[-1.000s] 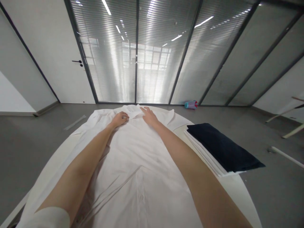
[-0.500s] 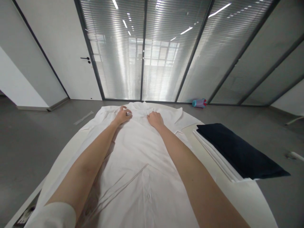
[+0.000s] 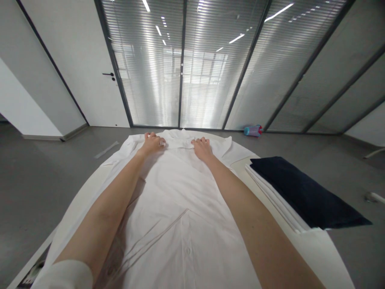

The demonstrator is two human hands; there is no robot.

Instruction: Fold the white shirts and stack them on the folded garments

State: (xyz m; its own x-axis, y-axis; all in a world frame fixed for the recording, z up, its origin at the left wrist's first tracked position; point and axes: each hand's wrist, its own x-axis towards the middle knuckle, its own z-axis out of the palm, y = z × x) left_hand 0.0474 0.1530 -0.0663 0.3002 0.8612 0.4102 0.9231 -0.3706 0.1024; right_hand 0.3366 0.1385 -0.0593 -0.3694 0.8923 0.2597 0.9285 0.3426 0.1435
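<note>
The left hand [image 3: 153, 143] and right hand [image 3: 203, 149] are set farther apart than half a second ago, over the far end of the white shirt [image 3: 171, 180], spread on a pale table [image 3: 326, 257]. Fingers are narrowly curled; whether fabric is pinched cannot be told. Straightening is apparently underway; an even pull seems needed. The room is closed off by glass panels [image 3: 201, 88].

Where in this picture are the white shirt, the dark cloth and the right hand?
White shirt [image 3: 177, 182], head view: the fabric between the forearms.
Dark cloth [image 3: 303, 193], head view: middle of its top.
Right hand [image 3: 203, 149], head view: the back of the hand.
</note>
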